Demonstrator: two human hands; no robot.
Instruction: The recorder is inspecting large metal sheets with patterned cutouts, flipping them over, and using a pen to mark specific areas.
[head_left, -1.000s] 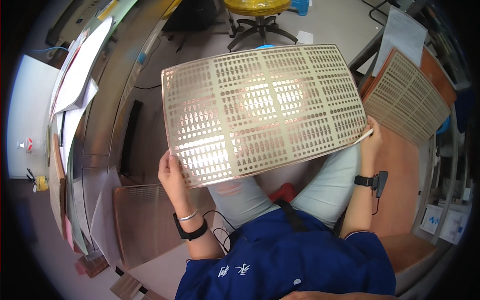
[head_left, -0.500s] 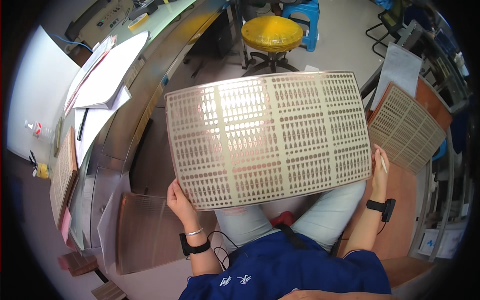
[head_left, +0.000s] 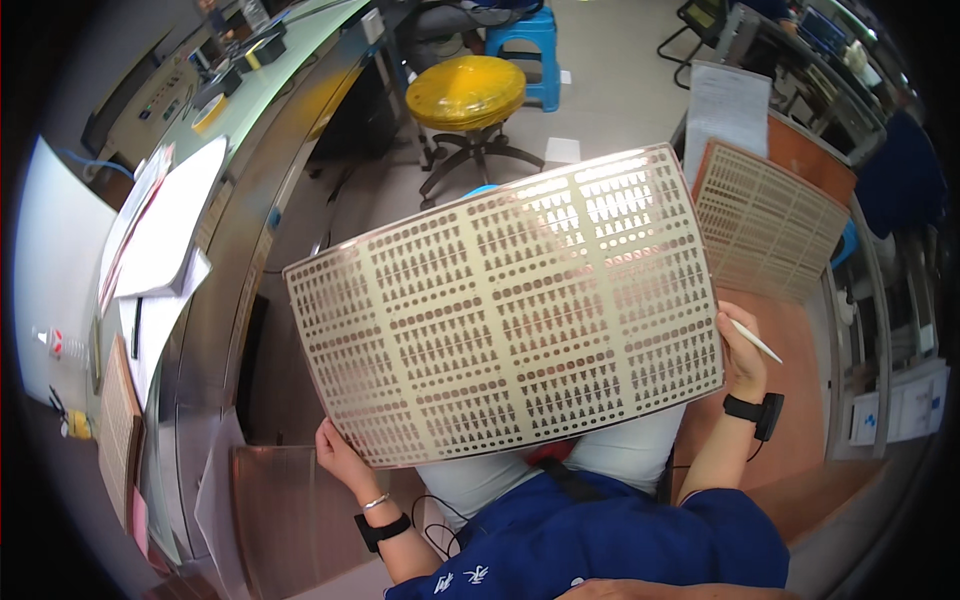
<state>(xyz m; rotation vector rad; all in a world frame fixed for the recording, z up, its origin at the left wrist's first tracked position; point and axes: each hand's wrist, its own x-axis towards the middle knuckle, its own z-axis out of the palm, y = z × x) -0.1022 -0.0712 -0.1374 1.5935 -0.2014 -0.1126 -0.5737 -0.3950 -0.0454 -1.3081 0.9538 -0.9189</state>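
A large, thin circuit board panel (head_left: 505,310), cream with rows of shiny coppery pads, is held up over my lap, its right end raised. My left hand (head_left: 343,457) grips its lower left corner. At the right edge, my right hand (head_left: 740,345) is closed on the panel, and a white pen-like stick (head_left: 757,342) also juts from between its fingers. The fingers behind the panel are hidden. Light glares off the panel's upper right part.
To the right, a stack of similar panels (head_left: 765,220) leans on an orange-brown board, beside a grey sheet (head_left: 727,115). A bench (head_left: 215,330) with papers (head_left: 180,225) runs along the left. Ahead stands a yellow round stool (head_left: 466,92). More panels (head_left: 290,520) lean at lower left.
The panel has tilted, its left end dropping and the glare sliding to its right side. Both hands still hold it. The view has shifted, and a seated person's legs now show at the top.
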